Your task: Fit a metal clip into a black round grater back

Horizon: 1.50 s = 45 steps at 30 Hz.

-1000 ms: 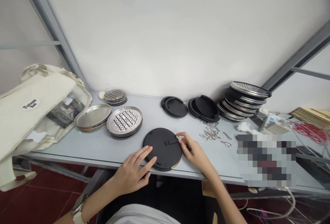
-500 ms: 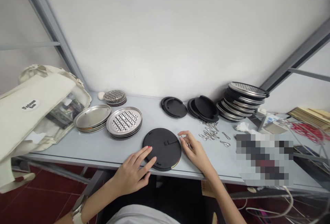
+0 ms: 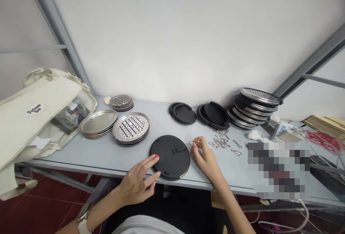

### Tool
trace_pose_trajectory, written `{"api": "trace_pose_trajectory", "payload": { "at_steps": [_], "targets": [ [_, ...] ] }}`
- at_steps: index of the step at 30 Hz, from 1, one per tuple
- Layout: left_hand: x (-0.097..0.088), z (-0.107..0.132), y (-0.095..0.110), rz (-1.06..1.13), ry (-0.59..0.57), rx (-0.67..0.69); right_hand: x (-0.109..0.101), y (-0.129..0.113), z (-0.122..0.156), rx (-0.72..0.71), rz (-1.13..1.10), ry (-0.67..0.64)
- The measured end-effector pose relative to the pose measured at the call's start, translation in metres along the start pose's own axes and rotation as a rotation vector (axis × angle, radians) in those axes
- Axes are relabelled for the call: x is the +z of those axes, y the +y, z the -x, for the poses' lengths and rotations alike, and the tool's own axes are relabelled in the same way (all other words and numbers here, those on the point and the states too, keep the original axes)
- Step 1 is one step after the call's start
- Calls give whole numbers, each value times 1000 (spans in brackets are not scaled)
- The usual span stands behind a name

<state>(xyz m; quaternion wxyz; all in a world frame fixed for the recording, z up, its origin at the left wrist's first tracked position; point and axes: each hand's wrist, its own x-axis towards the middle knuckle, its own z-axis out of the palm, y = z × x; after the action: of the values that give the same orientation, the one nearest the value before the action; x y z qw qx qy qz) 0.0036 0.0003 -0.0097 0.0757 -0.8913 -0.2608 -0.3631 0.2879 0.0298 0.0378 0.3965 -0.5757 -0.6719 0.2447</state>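
A round black plastic disc [image 3: 172, 164] lies flat near the table's front edge, with a small slotted tab and a thin coloured edge below. My left hand [image 3: 141, 176] rests on its left rim, fingers outstretched and apart. Just right of the disc, my right hand [image 3: 203, 155] is pinched around a small metal wire clip, whose looped end [image 3: 191, 143] pokes out past the fingertips. Beyond that hand lies a loose heap of similar metal wire clips [image 3: 221, 141], with a few set apart from it.
Round metal grater plates [image 3: 132, 128] and plain metal discs [image 3: 98, 122] are stacked left. Black discs [image 3: 184, 114] and black holders [image 3: 215, 114] lie at the back. A tall stack of black-rimmed metal plates [image 3: 253, 108] stands right. A cream bag [image 3: 54, 93] covers the left end.
My right hand has drawn slightly away from the disc, its fingers curling tighter, and the clip's loop now shows at the fingertips. My left hand stays on the disc. The view has shifted slightly.
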Motion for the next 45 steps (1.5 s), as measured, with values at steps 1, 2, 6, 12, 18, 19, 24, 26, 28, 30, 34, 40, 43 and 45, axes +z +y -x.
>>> {"api": "trace_pose_trajectory", "payload": {
  "at_steps": [1,2,6,12,18,19,24,26,28,30,34,40,43,45],
  "targets": [
    [0,0,0,-6,9,19,0,0,0,3,-3,1],
    [-1,0,-1,-19,7,36,0,1,0,6,-7,2],
    [-4,-2,-1,-72,-37,66,0,2,0,6,-20,-7],
    [-6,-2,-2,-82,-65,74,0,1,-1,-6,-17,-14],
    [-6,-2,-3,-72,-73,83,0,3,-2,-58,5,-18],
    [-6,-2,-3,-72,-76,82,1,3,-2,-70,17,-18],
    [-7,0,-3,-91,-97,84,3,9,-4,-101,38,43],
    [-6,1,-3,-97,-98,77,4,11,-4,-101,10,63],
    [-5,2,-3,-94,-100,71,4,11,-4,-98,-31,54],
    [-5,3,-3,-88,-102,70,3,10,-4,-93,-62,22],
    [-3,4,-4,-84,-107,62,2,4,-2,-85,12,-39],
    [-2,5,-4,-76,-110,67,2,0,-1,-82,47,-140],
    [-2,5,-4,-72,-107,64,2,-1,0,-72,48,-169],
    [-2,4,-4,-73,-104,63,1,-1,0,-77,46,-179]
  ]
}}
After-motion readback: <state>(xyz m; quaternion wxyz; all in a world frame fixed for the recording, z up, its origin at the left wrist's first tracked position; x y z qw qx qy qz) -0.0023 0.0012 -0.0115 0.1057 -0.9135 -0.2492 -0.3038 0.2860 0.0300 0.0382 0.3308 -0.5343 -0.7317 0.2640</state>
